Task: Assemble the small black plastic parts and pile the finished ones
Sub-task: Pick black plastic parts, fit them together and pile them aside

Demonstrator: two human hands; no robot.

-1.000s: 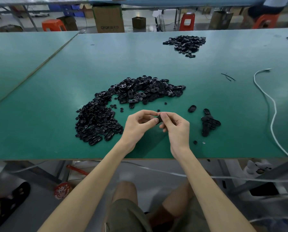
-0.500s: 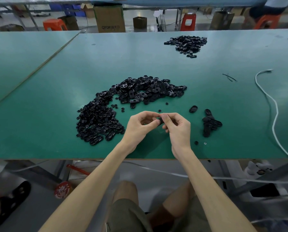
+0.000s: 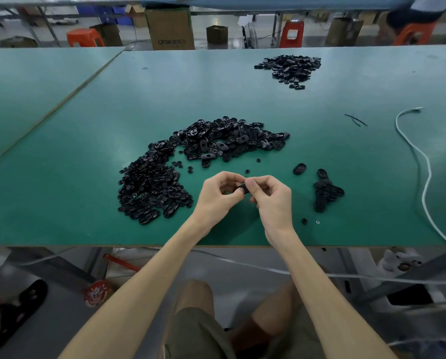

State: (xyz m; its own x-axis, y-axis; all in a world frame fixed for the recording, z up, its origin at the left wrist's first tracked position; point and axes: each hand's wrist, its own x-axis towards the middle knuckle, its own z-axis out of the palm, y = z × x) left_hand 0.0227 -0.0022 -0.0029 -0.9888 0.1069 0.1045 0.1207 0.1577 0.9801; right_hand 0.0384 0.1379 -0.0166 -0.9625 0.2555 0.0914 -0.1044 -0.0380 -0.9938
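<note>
**1. Change.** Across the last second I am registering almost no displacement. The left hand (image 3: pixel 216 196) and the right hand (image 3: pixel 273 200) are staying together above the near edge of the surface (image 3: pixel 87 125). The small black plastic part (image 3: pixel 243 189) is remaining between their fingertips, and only the fingertips are shifting slightly around it. I am reading this as the fitting step continuing. The piece is not yet being released, so no pile is gaining a finished unit.

**2. Hand state.** The left hand is pinching the left end of the part between thumb and curled fingers. The right hand is pinching the right end in the same manner. The fingers are hiding most of the part, so I cannot tell whether a second piece is already seated in it.

**3. Position.**
- The part is sitting directly between the two hands, touching both. As far as I can judge, it is being held clear of the surface.
- The supply heap (image 3: pixel 180 164) is lying ahead of and to the left of the left hand.
- A cluster of oval pieces (image 3: pixel 325 193) is lying to the right of the right hand, apart from it. I am judging this to be the finished pile.
- A single oval shell (image 3: pixel 299 168) is lying ahead of the right hand.
- A small round piece (image 3: pixel 304 221) is lying near the right wrist.
</note>
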